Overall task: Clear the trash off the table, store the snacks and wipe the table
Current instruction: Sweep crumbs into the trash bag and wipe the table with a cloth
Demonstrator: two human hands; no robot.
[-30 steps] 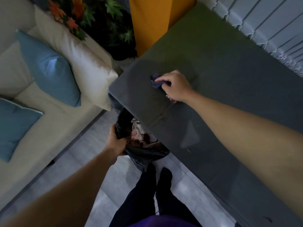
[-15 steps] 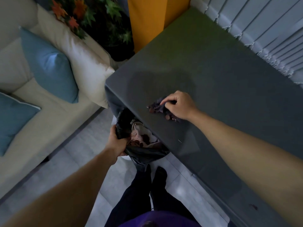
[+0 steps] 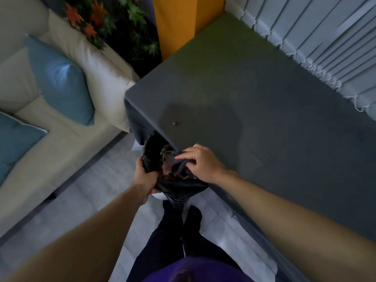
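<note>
Bin bag (image 3: 181,187) contents are dim and hard to identify. Its rim is gripped by the left hand (image 3: 145,176). The cloth (image 3: 179,162) is pinched by the right hand (image 3: 200,163) at the tabletop (image 3: 264,119) near edge.

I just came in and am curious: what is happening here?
A person is wiping the dark table. The left hand holds a black trash bag open at the table edge. The right hand grips a dark cloth over the bag's mouth. One small crumb lies on the table farther in.
</note>
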